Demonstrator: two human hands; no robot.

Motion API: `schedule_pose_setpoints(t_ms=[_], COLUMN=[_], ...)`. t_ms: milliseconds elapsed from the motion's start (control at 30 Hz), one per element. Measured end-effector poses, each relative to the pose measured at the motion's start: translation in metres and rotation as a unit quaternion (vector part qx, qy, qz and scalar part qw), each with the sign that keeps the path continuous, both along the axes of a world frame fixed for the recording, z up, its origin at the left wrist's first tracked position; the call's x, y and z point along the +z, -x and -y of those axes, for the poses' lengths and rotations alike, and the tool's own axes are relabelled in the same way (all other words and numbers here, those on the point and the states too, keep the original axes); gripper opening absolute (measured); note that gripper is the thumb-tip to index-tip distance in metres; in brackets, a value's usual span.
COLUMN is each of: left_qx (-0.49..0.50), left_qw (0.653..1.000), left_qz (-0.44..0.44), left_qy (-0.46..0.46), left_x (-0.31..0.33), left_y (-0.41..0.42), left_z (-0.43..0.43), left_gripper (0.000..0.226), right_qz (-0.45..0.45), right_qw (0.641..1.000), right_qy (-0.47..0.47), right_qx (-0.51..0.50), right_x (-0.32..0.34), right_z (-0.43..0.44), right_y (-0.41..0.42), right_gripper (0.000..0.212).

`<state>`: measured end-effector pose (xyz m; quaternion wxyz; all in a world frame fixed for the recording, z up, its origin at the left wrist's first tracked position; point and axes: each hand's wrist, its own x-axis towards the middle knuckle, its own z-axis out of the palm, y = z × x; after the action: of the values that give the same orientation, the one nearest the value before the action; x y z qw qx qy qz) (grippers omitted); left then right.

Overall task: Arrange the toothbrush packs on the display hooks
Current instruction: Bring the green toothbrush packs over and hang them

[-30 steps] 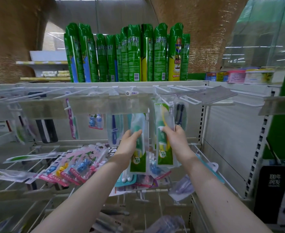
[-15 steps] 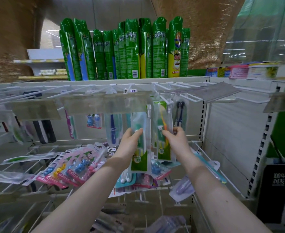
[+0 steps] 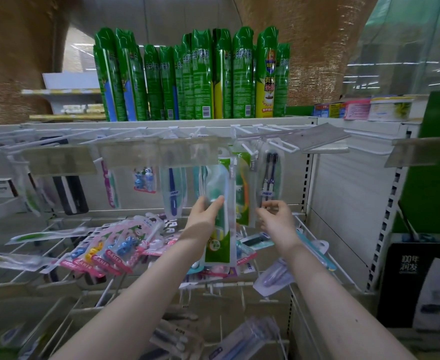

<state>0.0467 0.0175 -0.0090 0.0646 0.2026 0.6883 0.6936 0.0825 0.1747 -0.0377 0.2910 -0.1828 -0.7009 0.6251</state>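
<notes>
Showing the hook rack from its left edge to its right. At the left of the wire shelf [image 3: 343,272], loose packs [image 3: 104,253] lay flat in a fan, not yet hung. Near the middle of the rack, the left hand [image 3: 203,216] gripped the green pack [image 3: 224,229] about halfway up. Its thumb lay across the clear front and its fingers were curled behind, so the hand was clamped on the pack. The pack stood upright with its long axis vertical. Its top was level with the upper hook row, just behind the right end of the label strip [image 3: 159,154], and its foot hung below the wrist. Whether its hang-hole was already on a prong could not be told.

Just to the right, touching or nearly so, the orange-brush pack [image 3: 242,193] hung from a display hook [image 3: 247,149]. The right hand [image 3: 277,222] sat beside its lower right edge with its fingers [image 3: 272,203] loosely curled and a little apart. Whether they pinched the clear edge could not be told. Above them hung the dark-brush pack [image 3: 269,175], and bare hooks [image 3: 281,146] followed toward the right edge.

The left hand was judged the working hand. The prongs pointed out toward the viewer, so the pack top would probably need to travel back along one.

The green pack was a flat, clear sleeve with a green printed foot and a pale green brush inside. It looked light and floppy.
</notes>
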Motion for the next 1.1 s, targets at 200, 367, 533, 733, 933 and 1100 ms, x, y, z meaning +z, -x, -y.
schedule_pose_setpoints(t_ms=[200, 367, 533, 733, 933, 1100], left_qx=[0.023, 0.007, -0.023, -0.043, -0.023, -0.01], left_qw=[0.999, 1.0, 0.998, 0.997, 0.999, 0.998], left_qz=[0.009, -0.027, -0.053, -0.063, -0.046, -0.055], left_qy=[0.029, -0.001, -0.019, -0.011, 0.004, 0.017], left_x=[0.001, -0.009, -0.006, 0.001, 0.004, 0.003], left_y=[-0.025, -0.049, -0.068, -0.078, -0.078, -0.072], left_z=[-0.005, -0.001, 0.001, -0.005, -0.011, -0.015], left_gripper=[0.025, 0.019, 0.008, 0.01, 0.008, 0.018], right_qz=[-0.005, -0.022, -0.024, -0.011, -0.01, -0.008], right_qw=[1.0, 1.0, 0.999, 0.999, 1.0, 1.0], right_qy=[0.003, 0.021, 0.021, 0.02, 0.025, 0.02], right_qx=[-0.011, -0.002, 0.02, 0.024, 0.017, 0.022], right_x=[-0.001, -0.007, -0.008, -0.008, -0.007, -0.008], right_z=[0.003, 0.006, 0.006, 0.007, 0.005, 0.003], right_y=[-0.016, -0.033, -0.046, -0.051, -0.054, -0.053], right_gripper=[0.019, 0.016, 0.012, 0.014, 0.013, 0.009])
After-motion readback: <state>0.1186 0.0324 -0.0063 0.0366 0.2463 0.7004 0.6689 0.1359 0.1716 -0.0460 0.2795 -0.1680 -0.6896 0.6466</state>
